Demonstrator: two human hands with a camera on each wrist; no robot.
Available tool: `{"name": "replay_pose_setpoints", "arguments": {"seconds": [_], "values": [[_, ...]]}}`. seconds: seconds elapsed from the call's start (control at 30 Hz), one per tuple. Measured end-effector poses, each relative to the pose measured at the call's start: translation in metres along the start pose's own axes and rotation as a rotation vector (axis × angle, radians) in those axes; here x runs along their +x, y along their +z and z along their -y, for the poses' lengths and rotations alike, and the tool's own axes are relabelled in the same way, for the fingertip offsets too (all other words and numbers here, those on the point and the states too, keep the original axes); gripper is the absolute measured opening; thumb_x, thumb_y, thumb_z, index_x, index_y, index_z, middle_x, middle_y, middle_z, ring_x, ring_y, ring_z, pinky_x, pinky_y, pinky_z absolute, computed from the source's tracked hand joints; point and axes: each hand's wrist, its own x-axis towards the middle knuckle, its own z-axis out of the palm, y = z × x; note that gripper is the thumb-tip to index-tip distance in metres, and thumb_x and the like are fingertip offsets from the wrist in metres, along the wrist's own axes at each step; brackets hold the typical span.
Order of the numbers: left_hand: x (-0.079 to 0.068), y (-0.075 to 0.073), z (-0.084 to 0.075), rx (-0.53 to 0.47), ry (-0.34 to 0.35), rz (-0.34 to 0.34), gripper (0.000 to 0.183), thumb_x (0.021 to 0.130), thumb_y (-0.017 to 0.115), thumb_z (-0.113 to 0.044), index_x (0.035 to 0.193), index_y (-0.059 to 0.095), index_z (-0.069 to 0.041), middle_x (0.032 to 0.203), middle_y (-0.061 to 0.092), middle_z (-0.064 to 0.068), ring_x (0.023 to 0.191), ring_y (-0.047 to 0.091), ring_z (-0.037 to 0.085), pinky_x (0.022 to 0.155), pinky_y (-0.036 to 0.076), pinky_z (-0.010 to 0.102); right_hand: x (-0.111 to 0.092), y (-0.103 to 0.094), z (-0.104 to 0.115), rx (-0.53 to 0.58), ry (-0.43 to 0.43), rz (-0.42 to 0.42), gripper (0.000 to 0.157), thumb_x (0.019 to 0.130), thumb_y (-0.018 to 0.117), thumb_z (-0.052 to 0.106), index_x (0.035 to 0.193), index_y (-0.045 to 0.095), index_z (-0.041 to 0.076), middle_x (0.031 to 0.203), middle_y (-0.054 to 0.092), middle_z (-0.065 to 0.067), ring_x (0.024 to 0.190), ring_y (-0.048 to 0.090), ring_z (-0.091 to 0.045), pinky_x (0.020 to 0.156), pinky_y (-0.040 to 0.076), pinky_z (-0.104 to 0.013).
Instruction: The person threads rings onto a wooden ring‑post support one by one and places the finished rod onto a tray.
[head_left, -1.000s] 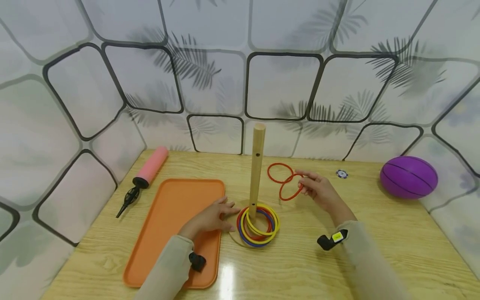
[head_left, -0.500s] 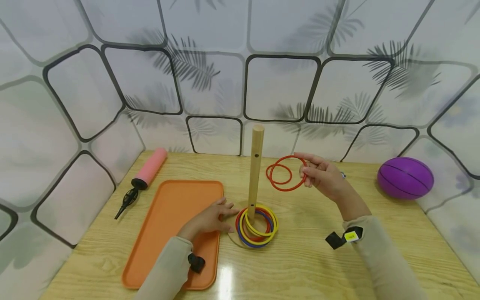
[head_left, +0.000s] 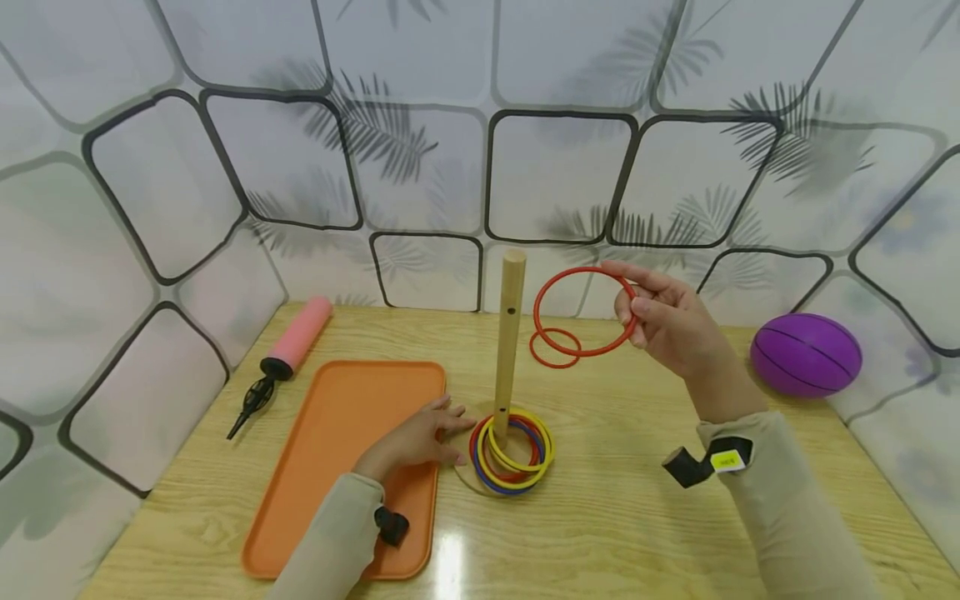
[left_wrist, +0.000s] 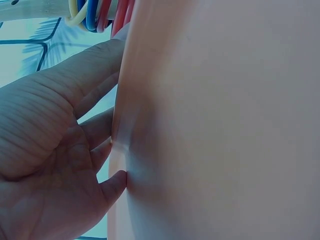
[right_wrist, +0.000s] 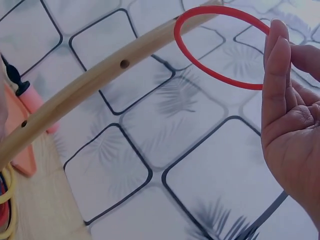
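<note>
Raised to the right of the upright wooden post [head_left: 510, 333], my right hand [head_left: 671, 321] pinches a red ring [head_left: 585, 352] at its right side. The right wrist view has the same red ring [right_wrist: 220, 77] near the post's upper part. Another red ring [head_left: 555, 365] lies on the table behind the post. Several yellow, blue and red rings [head_left: 551, 454] are stacked round the post's foot. My left hand [head_left: 416, 437] spans the tray's right edge, its fingers extended, fingertips close to the post's base and holding nothing. In the left wrist view, stacked rings [left_wrist: 91, 15] show above that hand.
An orange tray [head_left: 360, 400] lies at the left under my left forearm. Behind it is a pink hand pump [head_left: 303, 333] with a black nozzle. A purple ball [head_left: 806, 354] sits at the far right, near the patterned wall [head_left: 562, 175].
My right hand has lifted one red ring up off the table and away from the other red ring, moving slightly right. My left hand has stayed by the post's base.
</note>
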Motion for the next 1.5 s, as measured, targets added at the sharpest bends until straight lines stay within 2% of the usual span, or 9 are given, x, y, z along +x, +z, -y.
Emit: {"name": "replay_pose_setpoints", "arguments": {"seconds": [0.27, 0.67, 0.83, 1.0, 1.23, 1.5], "values": [[-0.001, 0.0, 0.001, -0.004, 0.004, 0.006, 0.058, 0.077, 0.079, -0.017, 0.131, 0.059, -0.01, 0.145, 0.041, 0.013, 0.144, 0.008, 0.033, 0.112, 0.014, 0.056, 0.013, 0.012, 0.011, 0.116, -0.06, 0.047, 0.042, 0.097, 0.038, -0.009, 0.139, 0.038, -0.011, 0.091, 0.064, -0.02, 0.072, 0.064, -0.019, 0.063, 0.054, -0.022], [-0.002, -0.001, 0.001, -0.01, 0.008, 0.01, 0.059, 0.077, 0.079, -0.018, 0.131, 0.059, -0.01, 0.145, 0.04, 0.014, 0.144, 0.007, 0.034, 0.111, 0.014, 0.057, 0.038, 0.023, 0.012, 0.231, -0.076, 0.167, 0.044, 0.097, 0.039, -0.008, 0.14, 0.035, -0.013, 0.092, 0.063, -0.024, 0.072, 0.066, -0.024, 0.064, 0.054, -0.026], [-0.002, 0.0, 0.001, -0.014, 0.004, 0.009, 0.058, 0.077, 0.079, -0.018, 0.131, 0.059, -0.01, 0.145, 0.04, 0.014, 0.144, 0.007, 0.034, 0.111, 0.014, 0.057, 0.043, 0.024, 0.021, 0.227, -0.092, 0.17, 0.043, 0.096, 0.04, -0.009, 0.138, 0.037, -0.014, 0.09, 0.063, -0.025, 0.07, 0.065, -0.025, 0.063, 0.054, -0.026], [-0.002, 0.0, 0.002, -0.011, 0.0, 0.003, 0.059, 0.077, 0.079, -0.018, 0.131, 0.059, -0.01, 0.145, 0.041, 0.014, 0.144, 0.007, 0.033, 0.111, 0.014, 0.056, 0.05, 0.026, 0.024, 0.216, -0.1, 0.138, 0.043, 0.095, 0.042, -0.009, 0.137, 0.039, -0.013, 0.089, 0.063, -0.025, 0.071, 0.065, -0.025, 0.063, 0.054, -0.026], [-0.003, 0.001, 0.002, -0.011, 0.008, 0.01, 0.058, 0.078, 0.078, -0.019, 0.132, 0.058, -0.011, 0.146, 0.04, 0.014, 0.144, 0.007, 0.034, 0.111, 0.015, 0.056, 0.057, 0.029, 0.008, 0.227, -0.028, 0.12, 0.041, 0.094, 0.047, -0.007, 0.135, 0.044, -0.011, 0.089, 0.064, -0.021, 0.069, 0.065, -0.021, 0.065, 0.055, -0.024], [-0.001, 0.001, 0.001, -0.01, -0.004, 0.007, 0.059, 0.077, 0.078, -0.018, 0.132, 0.058, -0.012, 0.146, 0.04, 0.012, 0.144, 0.006, 0.033, 0.112, 0.013, 0.056, 0.053, 0.027, -0.013, 0.16, 0.001, 0.075, 0.04, 0.095, 0.049, -0.003, 0.135, 0.047, -0.008, 0.088, 0.065, -0.015, 0.077, 0.061, -0.016, 0.062, 0.053, -0.019]]}}
